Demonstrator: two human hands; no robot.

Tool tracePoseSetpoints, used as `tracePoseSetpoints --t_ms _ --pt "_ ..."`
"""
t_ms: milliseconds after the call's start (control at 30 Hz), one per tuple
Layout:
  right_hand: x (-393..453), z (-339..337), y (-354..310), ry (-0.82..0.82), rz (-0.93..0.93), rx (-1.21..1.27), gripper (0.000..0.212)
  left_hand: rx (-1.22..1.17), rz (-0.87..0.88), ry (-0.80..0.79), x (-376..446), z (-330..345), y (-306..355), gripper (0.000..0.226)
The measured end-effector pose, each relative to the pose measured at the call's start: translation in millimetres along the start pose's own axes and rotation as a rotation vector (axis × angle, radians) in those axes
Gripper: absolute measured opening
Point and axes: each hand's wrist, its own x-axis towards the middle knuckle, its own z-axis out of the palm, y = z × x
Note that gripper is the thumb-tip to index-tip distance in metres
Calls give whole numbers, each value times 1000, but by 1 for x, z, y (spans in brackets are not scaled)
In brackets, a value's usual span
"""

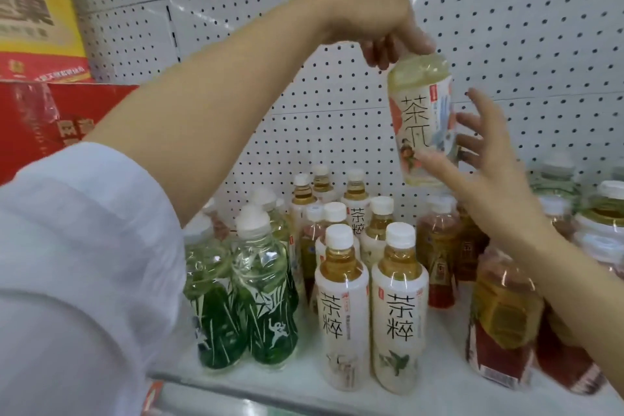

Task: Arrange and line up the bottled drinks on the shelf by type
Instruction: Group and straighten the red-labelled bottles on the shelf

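Note:
My left hand (388, 34) grips the cap end of a pale tea bottle (420, 111) with a white and orange label, holding it in the air in front of the pegboard. My right hand (486, 152) reaches up beside it with spread fingers, its thumb touching the bottle's lower part. Below on the white shelf (304, 378) stand white-labelled amber tea bottles (398, 311), green-labelled clear bottles (260, 307) to their left, and red and yellow-labelled tea bottles (503, 321) to the right.
A white pegboard wall (506, 10) backs the shelf. Red and yellow cartons (37, 44) are stacked at the upper left. More bottles with green labels (604, 209) stand at the far right. My white sleeve (77, 263) fills the lower left.

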Motion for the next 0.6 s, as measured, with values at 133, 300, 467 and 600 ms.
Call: tracePoseSetpoints --t_ms 133,300,467,600 --pt "0 13 -1 38 -35 94 81 -96 34 -74 -8 10 -2 41" --pt "-11 18 7 117 3 204 76 -304 -44 -130 -23 29 -27 52" --pt "-26 3 6 168 73 378 74 258 -319 -397 -33 55 -107 40" --pt "-41 -2 -1 159 72 456 63 363 -418 -719 -42 100 -127 67"
